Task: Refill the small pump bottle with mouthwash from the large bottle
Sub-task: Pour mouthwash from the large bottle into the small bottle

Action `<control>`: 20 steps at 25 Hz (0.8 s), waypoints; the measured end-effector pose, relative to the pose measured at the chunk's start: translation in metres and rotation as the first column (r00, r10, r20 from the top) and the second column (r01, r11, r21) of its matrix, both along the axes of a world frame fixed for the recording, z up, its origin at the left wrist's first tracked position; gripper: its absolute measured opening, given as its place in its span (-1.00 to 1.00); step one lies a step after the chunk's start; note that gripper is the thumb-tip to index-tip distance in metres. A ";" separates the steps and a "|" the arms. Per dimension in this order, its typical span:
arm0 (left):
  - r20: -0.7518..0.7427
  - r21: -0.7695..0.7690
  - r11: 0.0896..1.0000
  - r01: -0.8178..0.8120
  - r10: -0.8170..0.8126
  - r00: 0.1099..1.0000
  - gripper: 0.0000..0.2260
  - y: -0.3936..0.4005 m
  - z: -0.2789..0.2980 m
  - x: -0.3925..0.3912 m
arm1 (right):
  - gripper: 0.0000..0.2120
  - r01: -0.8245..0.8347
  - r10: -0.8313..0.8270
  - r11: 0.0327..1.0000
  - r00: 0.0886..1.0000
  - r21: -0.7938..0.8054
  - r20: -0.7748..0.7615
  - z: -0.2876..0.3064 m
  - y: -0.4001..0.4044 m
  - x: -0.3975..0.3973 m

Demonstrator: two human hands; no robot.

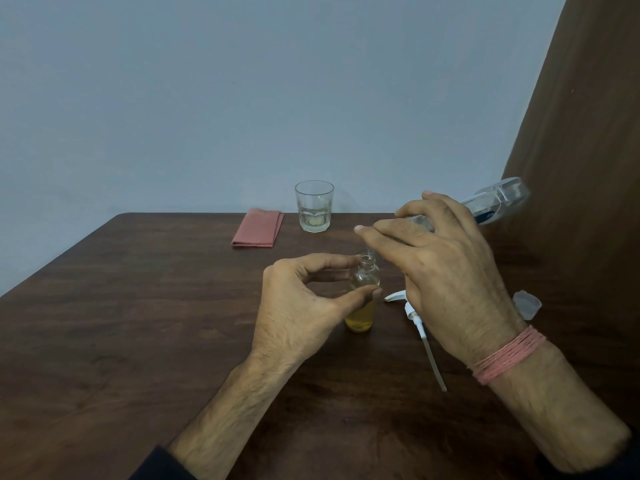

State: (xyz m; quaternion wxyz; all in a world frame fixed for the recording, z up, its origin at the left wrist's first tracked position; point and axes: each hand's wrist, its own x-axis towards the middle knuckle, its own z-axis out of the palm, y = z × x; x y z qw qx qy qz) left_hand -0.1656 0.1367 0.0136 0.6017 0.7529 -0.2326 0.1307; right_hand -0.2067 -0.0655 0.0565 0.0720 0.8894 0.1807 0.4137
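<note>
Near the middle of the dark wooden worktop (138, 306) I see the small pump bottle (362, 296) standing upright with its neck open and a shallow layer of yellowish liquid in its lower part. My left hand (304, 306) steadies it: the thumb crosses the front of the glass body and the index finger curls toward the neck from the left, so the fingers pinch the bottle between them. My right hand (436, 268) is raised just above and to the right of it, with fingers wrapped over the large bottle (498, 202), a clear one that lies tilted, its base up toward the right and its mouth end hidden under my fingers, close over the small bottle's opening. I cannot tell whether liquid is running between them. On that wrist sits a band of pink thread (509, 355). The two hands are near each other but not touching. Beside the small bottle on the right, the white pump head with its long dip tube (424, 336) lies flat on the worktop, partly under my right hand. Further right a clear cap (528, 303) rests on the wood. Toward the far edge stands a drinking glass (314, 206) holding a little pale liquid, and just left of it lies a folded pink cloth (258, 228).
</note>
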 end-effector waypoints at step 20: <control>0.038 0.012 1.000 -0.017 0.017 0.999 -0.56 0.002 -0.002 0.000 | -0.49 -0.011 0.005 0.995 0.998 -0.101 -0.055 0.016 0.002 -0.002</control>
